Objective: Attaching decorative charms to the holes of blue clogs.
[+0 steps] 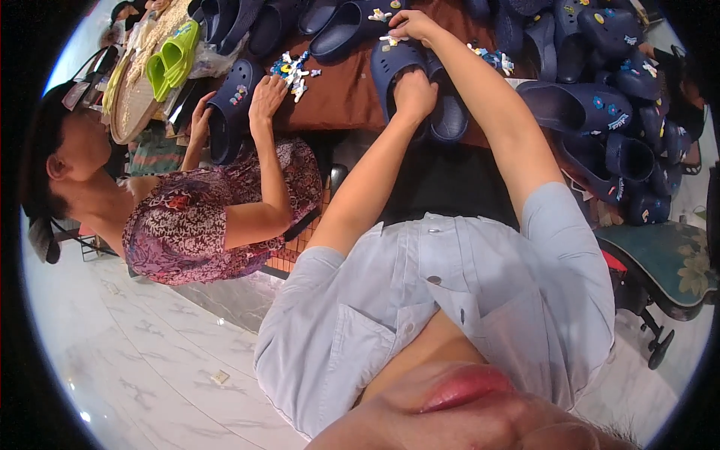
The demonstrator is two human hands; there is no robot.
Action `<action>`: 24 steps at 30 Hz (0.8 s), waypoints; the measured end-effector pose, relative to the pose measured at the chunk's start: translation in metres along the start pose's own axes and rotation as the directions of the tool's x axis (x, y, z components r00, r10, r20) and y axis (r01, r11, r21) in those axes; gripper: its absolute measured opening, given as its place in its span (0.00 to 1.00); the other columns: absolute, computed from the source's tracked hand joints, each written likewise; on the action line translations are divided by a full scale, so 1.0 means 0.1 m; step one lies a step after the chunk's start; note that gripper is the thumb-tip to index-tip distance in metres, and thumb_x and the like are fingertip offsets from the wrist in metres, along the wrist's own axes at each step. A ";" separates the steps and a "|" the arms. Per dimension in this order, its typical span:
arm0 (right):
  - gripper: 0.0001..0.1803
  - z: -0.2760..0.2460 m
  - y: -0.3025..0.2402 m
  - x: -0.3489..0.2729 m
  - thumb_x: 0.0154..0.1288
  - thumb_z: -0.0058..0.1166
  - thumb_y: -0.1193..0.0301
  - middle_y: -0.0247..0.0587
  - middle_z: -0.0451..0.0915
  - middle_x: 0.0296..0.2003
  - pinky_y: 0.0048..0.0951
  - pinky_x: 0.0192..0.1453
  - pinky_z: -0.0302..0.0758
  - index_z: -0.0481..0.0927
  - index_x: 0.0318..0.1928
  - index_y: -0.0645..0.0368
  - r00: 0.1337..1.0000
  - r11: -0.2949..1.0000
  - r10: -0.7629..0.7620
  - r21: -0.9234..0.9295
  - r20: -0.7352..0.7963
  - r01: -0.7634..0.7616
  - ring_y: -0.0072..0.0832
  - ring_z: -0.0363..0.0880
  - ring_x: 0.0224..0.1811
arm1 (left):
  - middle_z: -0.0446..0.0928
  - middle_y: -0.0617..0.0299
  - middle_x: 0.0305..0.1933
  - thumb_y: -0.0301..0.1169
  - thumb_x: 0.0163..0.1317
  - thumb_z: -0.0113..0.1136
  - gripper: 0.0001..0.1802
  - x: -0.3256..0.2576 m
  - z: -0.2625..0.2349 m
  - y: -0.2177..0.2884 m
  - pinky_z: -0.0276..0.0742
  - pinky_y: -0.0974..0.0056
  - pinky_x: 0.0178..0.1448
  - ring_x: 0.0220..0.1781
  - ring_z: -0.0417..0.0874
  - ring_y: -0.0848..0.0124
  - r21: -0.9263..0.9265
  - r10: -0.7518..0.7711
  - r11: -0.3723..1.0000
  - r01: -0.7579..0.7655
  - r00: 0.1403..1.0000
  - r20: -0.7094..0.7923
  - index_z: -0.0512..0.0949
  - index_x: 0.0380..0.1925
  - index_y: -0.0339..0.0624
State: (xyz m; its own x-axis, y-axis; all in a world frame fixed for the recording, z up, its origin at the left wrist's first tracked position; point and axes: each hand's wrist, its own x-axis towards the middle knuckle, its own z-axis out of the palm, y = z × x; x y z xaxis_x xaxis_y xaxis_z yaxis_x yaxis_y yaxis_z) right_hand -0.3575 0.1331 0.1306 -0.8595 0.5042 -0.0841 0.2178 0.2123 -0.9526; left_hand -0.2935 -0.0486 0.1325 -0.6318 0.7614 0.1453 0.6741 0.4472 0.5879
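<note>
A navy clog (384, 66) stands in front of me at the table's near edge, its toe pointing away. My left hand (415, 94) reaches into its opening and grips it from inside; the fingertips are hidden within the shoe. At the toe, my right hand (412, 26) pinches a small white shoe charm (390, 40) against the clog's top. Close on the right lies a second navy clog (450, 112), partly behind my right forearm. Piles of colourful charms (296, 73) and more charms (493, 58) lie to either side of my hands.
A brown cloth (337, 105) covers the table. On the left, a co-worker (202, 210) handles a decorated navy clog (231, 97). Several navy clogs (585, 105) are heaped at right; lime-green clogs (172, 64) lie far left. A chair (667, 262) stands at right.
</note>
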 end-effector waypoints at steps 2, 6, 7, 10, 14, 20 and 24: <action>0.15 0.01 -0.08 -0.06 0.49 0.72 0.74 0.39 0.84 0.32 0.29 0.40 0.76 0.85 0.39 0.60 0.962 0.992 -0.126 -0.015 -0.243 0.126 0.26 0.80 0.34 | 0.80 0.33 0.37 0.38 0.56 0.65 0.20 -0.02 0.00 -0.02 0.78 0.47 0.50 0.42 0.82 0.40 0.012 0.034 0.999 -0.034 0.999 -0.006 0.79 0.33 0.26; 0.11 -0.15 -0.20 -0.55 0.58 0.66 0.70 0.39 0.85 0.33 0.28 0.41 0.76 0.83 0.40 0.60 0.866 0.926 -0.334 0.043 -0.371 0.375 0.26 0.81 0.34 | 0.79 0.31 0.36 0.43 0.59 0.63 0.24 -0.05 -0.09 0.00 0.76 0.46 0.49 0.41 0.81 0.38 -0.049 0.078 0.996 -0.080 0.996 -0.039 0.78 0.31 0.24; 0.10 -0.19 -0.19 -0.76 0.59 0.64 0.69 0.40 0.84 0.33 0.30 0.42 0.76 0.83 0.39 0.61 0.822 0.911 -0.383 -0.025 -0.422 0.412 0.28 0.81 0.35 | 0.78 0.30 0.37 0.45 0.61 0.61 0.25 -0.08 -0.13 0.01 0.75 0.46 0.50 0.43 0.80 0.38 -0.039 0.050 0.998 -0.049 0.999 0.006 0.78 0.31 0.26; 0.09 -0.21 -0.09 -1.47 0.61 0.61 0.70 0.43 0.82 0.33 0.36 0.48 0.74 0.81 0.38 0.62 0.665 0.847 -0.531 -0.320 -0.525 0.424 0.37 0.80 0.39 | 0.80 0.35 0.40 0.41 0.62 0.62 0.21 -0.26 -0.34 -0.01 0.76 0.49 0.51 0.46 0.81 0.40 -0.058 0.200 0.977 -0.206 0.975 -0.093 0.80 0.38 0.28; 0.07 -0.05 0.09 -2.27 0.62 0.60 0.71 0.42 0.82 0.39 0.39 0.55 0.71 0.81 0.38 0.60 0.619 0.828 -0.549 -0.469 -0.562 0.308 0.41 0.78 0.47 | 0.83 0.50 0.41 0.31 0.59 0.61 0.10 -0.29 -0.66 -0.12 0.78 0.54 0.49 0.45 0.84 0.51 -0.207 0.251 0.927 -0.312 0.929 -0.272 0.84 0.39 0.38; 0.17 0.11 0.26 -2.50 0.61 0.61 0.67 0.47 0.75 0.54 0.42 0.63 0.66 0.79 0.50 0.59 0.616 0.810 -0.573 -0.487 -0.541 0.326 0.45 0.70 0.58 | 0.83 0.55 0.42 0.28 0.60 0.59 0.09 0.50 -0.72 -0.35 0.79 0.55 0.49 0.44 0.84 0.55 0.089 0.332 0.943 -0.322 0.876 -0.351 0.84 0.39 0.41; 0.21 0.11 0.31 -2.47 0.61 0.61 0.66 0.46 0.72 0.59 0.44 0.67 0.62 0.78 0.54 0.57 0.635 0.783 -0.602 -0.514 -0.484 0.350 0.46 0.67 0.63 | 0.81 0.60 0.44 0.29 0.61 0.57 0.10 0.81 -0.60 -0.48 0.80 0.54 0.48 0.50 0.81 0.58 0.368 0.526 0.816 -0.445 0.836 -0.157 0.85 0.39 0.45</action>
State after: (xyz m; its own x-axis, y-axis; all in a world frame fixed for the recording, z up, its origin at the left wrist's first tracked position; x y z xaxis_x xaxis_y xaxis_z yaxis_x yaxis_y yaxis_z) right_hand -0.1438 0.0060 0.1185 -0.4531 0.5976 0.6614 0.1072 0.7731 -0.6252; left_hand -0.3995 -0.0366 0.1641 -0.2334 0.7978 0.5559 0.9723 0.1994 0.1221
